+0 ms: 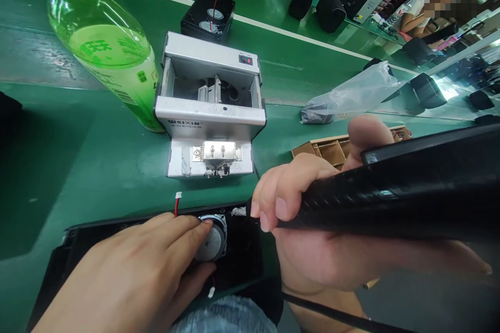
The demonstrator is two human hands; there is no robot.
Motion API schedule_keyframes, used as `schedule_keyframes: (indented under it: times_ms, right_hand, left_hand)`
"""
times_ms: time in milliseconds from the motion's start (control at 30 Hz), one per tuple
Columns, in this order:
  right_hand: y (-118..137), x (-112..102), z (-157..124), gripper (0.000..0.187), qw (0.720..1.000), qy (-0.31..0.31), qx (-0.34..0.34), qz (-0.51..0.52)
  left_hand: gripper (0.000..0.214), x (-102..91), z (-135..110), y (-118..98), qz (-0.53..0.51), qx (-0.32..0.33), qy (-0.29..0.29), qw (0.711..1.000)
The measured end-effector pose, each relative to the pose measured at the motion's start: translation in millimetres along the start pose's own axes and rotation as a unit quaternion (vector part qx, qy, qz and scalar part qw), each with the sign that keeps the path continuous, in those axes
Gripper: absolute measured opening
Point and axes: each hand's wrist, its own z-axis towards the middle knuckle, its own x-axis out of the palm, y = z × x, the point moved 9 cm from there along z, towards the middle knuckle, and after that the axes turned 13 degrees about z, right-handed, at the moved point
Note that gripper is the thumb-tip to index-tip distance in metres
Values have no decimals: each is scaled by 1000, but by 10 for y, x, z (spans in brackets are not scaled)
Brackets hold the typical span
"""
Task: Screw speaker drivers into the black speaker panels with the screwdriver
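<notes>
1. I have the left hand (125, 270) open, fingers pressing a round silver metal speaker (213, 239) seated in a black plastic housing (238, 265).
2. Right hand (312, 239) clenched on a long black electric screwdriver (390, 203), just beside the speaker.
3. Grey metal screw feeder (211, 104) on the green bench (78, 166), just beyond the housing.

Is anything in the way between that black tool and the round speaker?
A small silver scrap lies between the tool and speaker, and the left hand covers the speaker's top edge.
</notes>
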Motion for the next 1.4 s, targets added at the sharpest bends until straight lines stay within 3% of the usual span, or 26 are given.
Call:
schedule_keyframes:
  times_ms: [133,367,700,867,1200,1300,1400]
  right_hand:
    - [-29,-66,3,38,1000,-12,15,7]
    - [-182,-59,-46,43,993,48,88,62]
    - [-326,-50,-60,54,999,19,44,24]
    - [-350,-43,-60,59,999,22,48,6]
    - [-353,-25,-73,40,998,28,47,14]
    - [-358,25,-104,46,998,55,21,10]
    - [-385,47,-117,50,997,78,-12,9]
  left_hand:
    - [34,-28,90,-130,74,60,-9,995]
    - [45,-196,275,-232,61,75,-43,994]
    - [29,-99,241,-179,12,46,13,999]
    - [32,-101,274,-185,13,40,19,999]
    - [41,-94,276,-167,8,26,26,999]
    - [41,-70,296,-152,-10,22,53,998]
    - [35,13,343,-121,-20,-2,130,991]
